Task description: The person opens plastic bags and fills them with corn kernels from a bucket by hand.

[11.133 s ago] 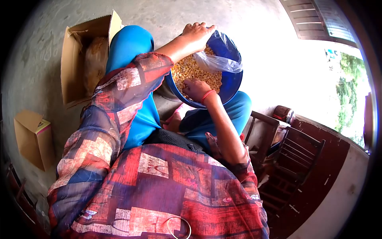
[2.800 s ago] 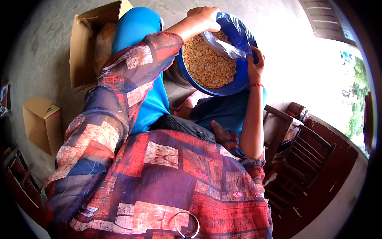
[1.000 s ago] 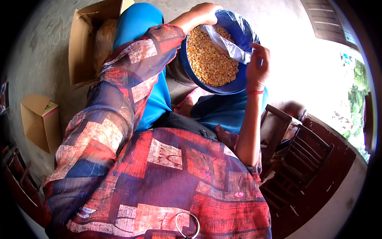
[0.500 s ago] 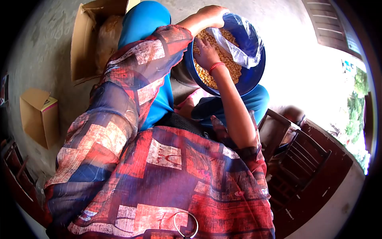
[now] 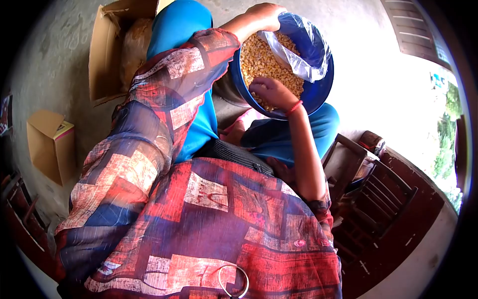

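A round blue bucket (image 5: pixel 318 97), tilted toward me between my legs, holds loose yellow corn kernels (image 5: pixel 266 60). Clear plastic sheeting (image 5: pixel 306 70) hangs over its far right inner wall and partly covers the corn. My left hand (image 5: pixel 267 16) grips the bucket at the far left rim, its fingertips mostly hidden behind the edge. Inside the near part of the bucket, just over the corn, my right hand (image 5: pixel 276 93) has its fingers curled together around what look like a few kernels. It wears a red bracelet (image 5: pixel 294 108) on the wrist.
To the left stands an open cardboard box (image 5: pixel 107 60) with a plastic-wrapped bundle (image 5: pixel 137 47) inside. A smaller carton (image 5: pixel 50 147) sits on the concrete floor (image 5: pixel 55 74). A dark wooden chair (image 5: pixel 381 197) is at the right, near a bright opening.
My right hand has moved back toward the near rim, and its fingers have gone from spread on the corn to curled. My left hand stays at the rim.
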The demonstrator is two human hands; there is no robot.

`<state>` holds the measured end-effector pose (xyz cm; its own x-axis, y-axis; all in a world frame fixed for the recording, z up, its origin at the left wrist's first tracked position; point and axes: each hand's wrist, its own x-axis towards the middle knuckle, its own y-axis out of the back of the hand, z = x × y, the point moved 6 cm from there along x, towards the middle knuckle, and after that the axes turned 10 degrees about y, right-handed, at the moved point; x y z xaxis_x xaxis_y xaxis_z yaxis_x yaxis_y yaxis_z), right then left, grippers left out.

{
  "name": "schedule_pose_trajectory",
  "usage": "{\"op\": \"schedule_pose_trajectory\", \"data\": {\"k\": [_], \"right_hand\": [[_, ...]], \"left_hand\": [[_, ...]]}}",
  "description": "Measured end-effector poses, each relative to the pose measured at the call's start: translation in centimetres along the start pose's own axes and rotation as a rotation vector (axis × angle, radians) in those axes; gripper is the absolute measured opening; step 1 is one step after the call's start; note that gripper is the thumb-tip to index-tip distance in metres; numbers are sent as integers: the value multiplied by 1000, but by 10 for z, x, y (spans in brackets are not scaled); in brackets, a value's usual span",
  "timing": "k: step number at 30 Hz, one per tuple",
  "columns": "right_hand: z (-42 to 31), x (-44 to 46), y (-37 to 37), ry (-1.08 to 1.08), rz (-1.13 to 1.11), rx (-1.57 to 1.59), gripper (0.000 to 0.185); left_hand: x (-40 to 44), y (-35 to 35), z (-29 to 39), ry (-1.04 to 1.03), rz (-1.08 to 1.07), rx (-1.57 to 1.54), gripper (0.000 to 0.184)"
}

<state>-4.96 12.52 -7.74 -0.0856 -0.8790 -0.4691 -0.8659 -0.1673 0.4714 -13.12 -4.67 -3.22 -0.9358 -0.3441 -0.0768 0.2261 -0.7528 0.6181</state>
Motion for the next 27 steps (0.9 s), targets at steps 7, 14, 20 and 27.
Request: {"op": "schedule_pose_trajectory", "data": {"k": [7,14,20,27], "right_hand": [[-18,-25,41,68,650,1318,21],[-2,-24,30,0,519,1247,24],[-4,-18,27,-36,499,1256,27],[-5,-14,14,-135,360,1087,27]], "left_hand": [[0,0,0,-36,34,-44,39],[1,-1,0,-52,20,-37,39],[2,-1,0,-73,37,-48,39],[2,-2,-2,14,2,8,39]]}}
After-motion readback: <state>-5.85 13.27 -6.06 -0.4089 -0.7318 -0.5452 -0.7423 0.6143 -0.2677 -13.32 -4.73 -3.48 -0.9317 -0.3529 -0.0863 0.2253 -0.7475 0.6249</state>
